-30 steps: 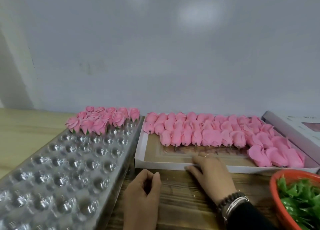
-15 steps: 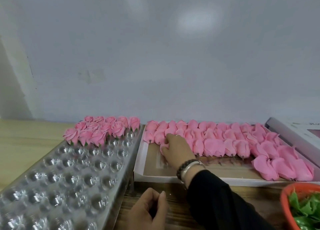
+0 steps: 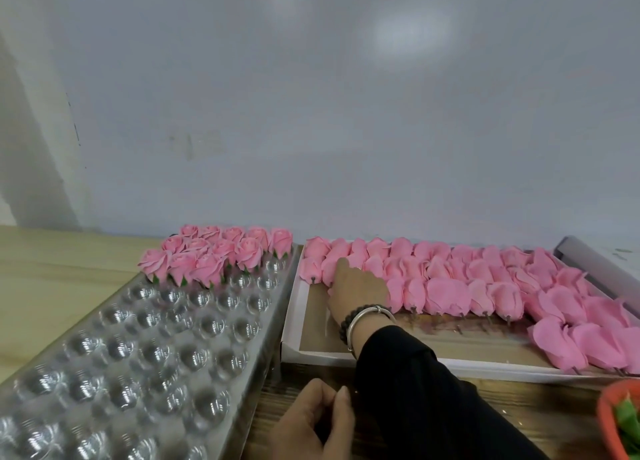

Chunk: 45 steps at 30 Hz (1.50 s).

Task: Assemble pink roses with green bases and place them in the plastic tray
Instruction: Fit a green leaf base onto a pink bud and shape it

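Right hand (image 3: 358, 284) pushed deeper among pink roses (image 3: 446, 279), grasp unclear; left hand (image 3: 311, 425) still loosely curled, empty

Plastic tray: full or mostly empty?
Mostly empty. The plastic tray holds finished roses only in its far rows; the nearer cups show bare clear plastic.

Right hand (image 3: 360, 283) reached into the white cardboard box (image 3: 294, 324) at centre frame, fingers among the loose pink rose heads (image 3: 446, 283) at the left end of the rows; whether it gripped one could not be told. Left hand (image 3: 311, 425) rested at lower centre on the wooden table (image 3: 519, 407), fingers loosely curled, holding nothing visible. Clear plastic tray (image 3: 138, 355) filled lower left, with assembled roses (image 3: 214, 255) clustered at its far end. Orange bowl (image 3: 609, 421) of green bases (image 3: 627, 421) sat at the lower right edge.
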Each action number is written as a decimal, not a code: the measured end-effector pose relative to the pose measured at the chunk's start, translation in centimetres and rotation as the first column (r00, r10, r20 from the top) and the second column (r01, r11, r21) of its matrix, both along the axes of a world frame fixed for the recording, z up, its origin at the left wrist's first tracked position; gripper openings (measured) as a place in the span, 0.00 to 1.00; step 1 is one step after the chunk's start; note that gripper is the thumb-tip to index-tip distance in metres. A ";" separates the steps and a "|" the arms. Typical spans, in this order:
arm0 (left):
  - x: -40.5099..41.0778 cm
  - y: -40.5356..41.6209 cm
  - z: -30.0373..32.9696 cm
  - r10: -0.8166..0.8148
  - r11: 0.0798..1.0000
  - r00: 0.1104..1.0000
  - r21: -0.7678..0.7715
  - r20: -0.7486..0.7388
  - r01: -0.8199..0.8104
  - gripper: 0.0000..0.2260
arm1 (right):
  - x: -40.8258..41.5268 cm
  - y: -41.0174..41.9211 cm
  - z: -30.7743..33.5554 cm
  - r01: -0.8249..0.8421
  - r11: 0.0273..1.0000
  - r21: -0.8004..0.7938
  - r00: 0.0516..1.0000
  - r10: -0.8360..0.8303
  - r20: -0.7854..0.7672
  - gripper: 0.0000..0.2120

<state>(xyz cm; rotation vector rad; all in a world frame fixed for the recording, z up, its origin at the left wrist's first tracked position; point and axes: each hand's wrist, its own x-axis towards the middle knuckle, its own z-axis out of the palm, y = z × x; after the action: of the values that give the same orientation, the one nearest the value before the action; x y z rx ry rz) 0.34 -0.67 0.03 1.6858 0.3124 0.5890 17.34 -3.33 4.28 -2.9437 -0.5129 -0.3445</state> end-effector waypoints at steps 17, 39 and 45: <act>-0.2 0.2 0.3 0.022 0.999 0.998 -0.031 0.057 -0.020 0.22 | -3.5 -2.2 1.4 -0.008 0.540 0.842 0.937 0.299 -0.183 0.09; -1.8 -3.9 0.8 -0.838 0.429 0.542 -0.526 0.073 0.734 0.27 | -18.2 -15.1 -0.8 0.129 0.124 0.984 0.847 0.503 -0.174 0.08; -1.6 -6.6 1.7 -0.675 0.561 0.731 -0.574 0.101 0.597 0.11 | -17.4 -15.3 -1.5 0.037 0.164 0.986 0.874 0.472 -0.111 0.08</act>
<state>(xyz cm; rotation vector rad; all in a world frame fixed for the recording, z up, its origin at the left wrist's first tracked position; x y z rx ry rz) -1.23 -7.23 1.71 1.1103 -0.0590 -0.1802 -0.10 -18.67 2.76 -1.4932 -0.4083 0.0358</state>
